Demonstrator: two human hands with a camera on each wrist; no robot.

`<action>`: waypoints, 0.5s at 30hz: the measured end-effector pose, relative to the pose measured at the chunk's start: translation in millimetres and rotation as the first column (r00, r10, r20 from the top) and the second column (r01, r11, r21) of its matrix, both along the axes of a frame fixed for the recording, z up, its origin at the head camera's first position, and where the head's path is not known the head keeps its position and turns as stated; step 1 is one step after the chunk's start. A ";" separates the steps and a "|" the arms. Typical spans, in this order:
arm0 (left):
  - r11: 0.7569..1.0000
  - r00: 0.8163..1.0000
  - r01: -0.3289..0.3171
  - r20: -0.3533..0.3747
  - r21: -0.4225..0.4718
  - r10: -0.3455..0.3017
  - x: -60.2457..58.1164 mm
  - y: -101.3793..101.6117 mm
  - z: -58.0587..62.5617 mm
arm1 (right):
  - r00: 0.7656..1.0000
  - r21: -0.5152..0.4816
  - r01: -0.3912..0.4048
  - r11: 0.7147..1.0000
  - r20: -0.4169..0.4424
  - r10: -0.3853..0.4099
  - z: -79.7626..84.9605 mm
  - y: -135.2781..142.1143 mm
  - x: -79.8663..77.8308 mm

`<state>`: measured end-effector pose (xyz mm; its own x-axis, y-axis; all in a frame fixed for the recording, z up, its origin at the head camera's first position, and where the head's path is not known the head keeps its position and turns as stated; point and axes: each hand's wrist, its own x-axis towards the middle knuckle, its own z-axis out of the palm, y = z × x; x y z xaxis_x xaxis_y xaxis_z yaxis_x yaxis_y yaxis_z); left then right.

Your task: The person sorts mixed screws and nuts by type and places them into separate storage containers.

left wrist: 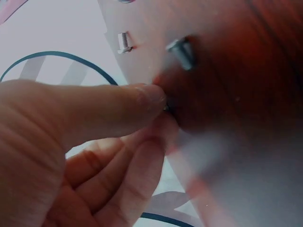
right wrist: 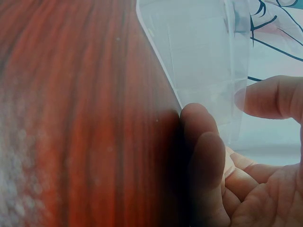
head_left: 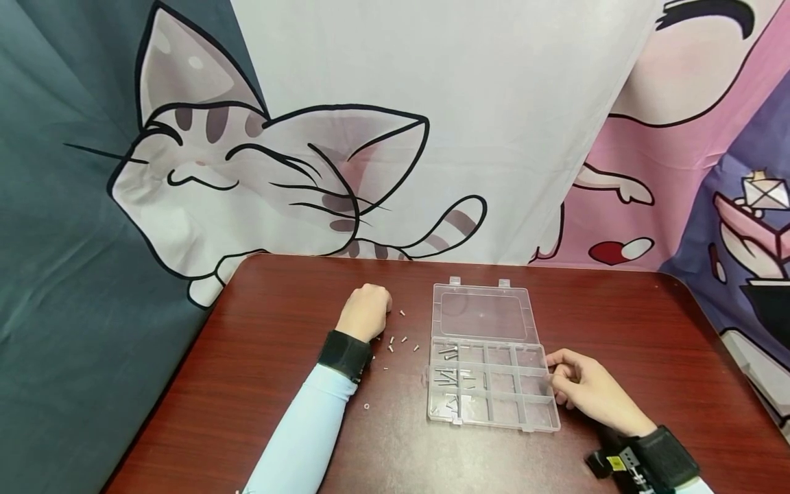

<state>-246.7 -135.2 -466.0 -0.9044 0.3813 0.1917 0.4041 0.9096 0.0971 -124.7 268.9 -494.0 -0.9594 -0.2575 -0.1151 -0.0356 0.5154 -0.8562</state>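
Observation:
On the table, my left hand (head_left: 365,312) reaches down beside several loose small screws (head_left: 404,339). Its thumb and index finger pinch a small screw, mostly hidden, with only a metallic glint showing at the fingertips in the left wrist view. Close by in that view lie a dark, blurred screw (left wrist: 183,54) and a silver threaded screw (left wrist: 124,42). My right hand (head_left: 586,384) holds the right side of a clear plastic compartment box (head_left: 535,381), thumb and fingers at its wall. The box lies with its lid (head_left: 484,313) folded back, and screws fill some left compartments.
A small nut-like ring (head_left: 367,406) lies on the brown wooden table (head_left: 284,295), left of the box. Behind the table's far edge hangs a cloth (head_left: 395,68) with cartoon cats.

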 end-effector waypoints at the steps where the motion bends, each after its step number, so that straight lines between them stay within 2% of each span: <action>1: 1.000 1.000 -0.006 -0.008 0.007 0.006 -0.5 0.4 -0.4 | 1.000 0.000 0.000 1.000 0.000 0.000 -0.1 0.0 0.0; 5: 0.999 0.999 -0.030 -0.011 0.024 0.030 -0.9 1.4 -1.1 | 1.000 0.001 -0.001 1.000 0.000 0.001 0.1 -0.2 0.1; 11: 0.999 0.998 -0.051 0.023 -0.002 0.051 -0.2 1.4 -0.5 | 0.999 -0.011 -0.031 0.999 -0.009 0.031 1.8 0.7 0.3; 15: 0.999 0.999 -0.022 0.028 0.025 0.021 1.7 3.5 4.5 | 0.999 -0.015 -0.036 0.999 -0.013 0.036 2.3 1.5 0.4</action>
<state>-245.0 -131.7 -461.5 -0.9172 0.3573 0.1761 0.3815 0.9150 0.1309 -124.3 270.4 -491.8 -0.9508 -0.2936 -0.0991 -0.0646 0.5007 -0.8632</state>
